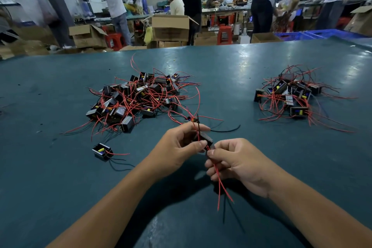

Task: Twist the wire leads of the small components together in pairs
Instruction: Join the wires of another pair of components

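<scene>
A: Holding a small black component [207, 139] above the table's near middle, the left hand [179, 147] has thumb and fingers curled round it. Agreed?

B: Agreed. Its body shows only as a dark block between the two hands; details of its face cannot be read. Red wire leads [220, 183] run down from it through the right hand [239, 164].

A: Right hand state?

B: Fingers curled, thumb and forefinger pinching the red leads just below the component. The free ends hang past the palm and splay apart toward the camera. Whether they are twisted inside the pinch, I cannot tell.

A: Other leads?

B: A black lead [226, 130] trails right from the left hand's fingertips and lies on the table. More red wire rises from the same spot toward the big pile.

A: Surroundings, working outward.

B: One single component [102, 150], yellow part visible in it, sits alone on the left with a red and a black lead. Beyond it, a large tangled pile [138, 96], left of centre. A smaller pile [291, 94] lies well apart on the right. All rest on a dark teal table [221, 66].

A: Background?

B: Cardboard boxes [170, 27], red stools [224, 34], a blue crate [314, 34], several people standing at benches, blurred.
</scene>
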Motion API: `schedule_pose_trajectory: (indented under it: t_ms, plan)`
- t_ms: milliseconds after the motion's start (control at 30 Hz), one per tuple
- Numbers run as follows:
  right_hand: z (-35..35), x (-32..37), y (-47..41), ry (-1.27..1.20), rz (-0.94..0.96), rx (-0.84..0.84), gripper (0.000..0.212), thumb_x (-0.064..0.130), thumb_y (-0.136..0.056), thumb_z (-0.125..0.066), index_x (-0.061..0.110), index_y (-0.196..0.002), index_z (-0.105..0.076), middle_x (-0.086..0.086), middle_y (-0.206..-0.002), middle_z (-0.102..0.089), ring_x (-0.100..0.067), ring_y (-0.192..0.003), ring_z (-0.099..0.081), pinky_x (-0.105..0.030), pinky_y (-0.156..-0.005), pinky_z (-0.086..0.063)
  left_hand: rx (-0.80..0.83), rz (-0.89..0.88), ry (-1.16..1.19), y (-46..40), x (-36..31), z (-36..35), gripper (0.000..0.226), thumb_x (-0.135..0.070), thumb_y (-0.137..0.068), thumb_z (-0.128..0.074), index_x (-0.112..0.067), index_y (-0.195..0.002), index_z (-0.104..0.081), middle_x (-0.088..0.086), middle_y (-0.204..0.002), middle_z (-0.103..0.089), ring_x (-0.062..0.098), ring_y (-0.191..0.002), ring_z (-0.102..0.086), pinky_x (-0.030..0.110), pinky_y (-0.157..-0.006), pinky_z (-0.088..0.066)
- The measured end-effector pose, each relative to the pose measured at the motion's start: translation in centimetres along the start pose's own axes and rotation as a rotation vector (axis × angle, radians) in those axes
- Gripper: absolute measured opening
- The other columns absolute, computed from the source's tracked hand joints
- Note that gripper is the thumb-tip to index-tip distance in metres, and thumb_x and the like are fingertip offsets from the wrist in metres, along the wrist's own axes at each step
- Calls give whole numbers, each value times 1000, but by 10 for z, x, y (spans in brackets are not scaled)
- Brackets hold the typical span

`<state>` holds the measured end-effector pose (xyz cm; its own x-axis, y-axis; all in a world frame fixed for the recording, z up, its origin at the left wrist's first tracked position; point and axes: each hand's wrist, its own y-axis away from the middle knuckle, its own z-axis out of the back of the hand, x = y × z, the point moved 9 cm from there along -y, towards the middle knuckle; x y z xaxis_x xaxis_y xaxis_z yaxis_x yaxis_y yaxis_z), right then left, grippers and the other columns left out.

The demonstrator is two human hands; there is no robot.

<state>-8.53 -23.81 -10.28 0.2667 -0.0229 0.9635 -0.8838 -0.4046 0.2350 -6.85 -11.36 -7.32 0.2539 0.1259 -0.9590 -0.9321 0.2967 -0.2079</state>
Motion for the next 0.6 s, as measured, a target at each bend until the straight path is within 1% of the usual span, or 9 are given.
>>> schedule_pose_trajectory:
  t_ms: [100,200,333,433,500,600]
  plan:
    - [-5,0,1,-61,-1,27,18,7,-95,-60,6,-77,-64,-15,-74,-69,-21,-61,-67,-27,-55,-56,-82,25,131,0,1,0,30,-13,-89,-66,-4,-117,-58,15,-100,-75,18,-88,-70,26,-76,-55]
    - [-11,-2,2,-98,-19,63,21,8,-95,-61,8,-74,-65,-17,-77,-69,-23,-63,-69,-29,-57,-58,-162,53,187,1,4,3,24,-17,-90,-64,-4,-109,-62,17,-99,-76,21,-84,-72,22,-65,-54]
    - [-14,-5,3,-112,-48,76,24,10,-94,-62,10,-71,-67,-19,-79,-69,-23,-64,-69,-29,-57,-58,-202,78,197,1,7,5,30,-27,-85,-66,-8,-107,-71,15,-98,-76,22,-81,-71,24,-63,-56]
    - [-16,-8,5,-159,-78,75,19,11,-95,-60,5,-78,-64,-18,-77,-69,-22,-61,-68,-27,-55,-58,-199,110,215,1,10,3,31,-31,-88,-61,-11,-109,-73,13,-100,-77,22,-82,-71,27,-69,-58]
    - [-16,-10,5,-261,-109,63,16,10,-95,-60,1,-82,-63,-17,-75,-69,-20,-58,-67,-25,-53,-56,-160,142,248,0,14,-1,28,-26,-95,-56,-12,-113,-71,12,-106,-76,22,-86,-70,27,-73,-58]
    - [-18,-12,5,-363,-134,57,16,10,-94,-60,-1,-83,-65,-16,-74,-68,-19,-56,-66,-22,-51,-55,-144,165,267,-1,17,-2,24,-13,-102,-50,-12,-113,-70,12,-107,-75,21,-86,-69,26,-71,-57]
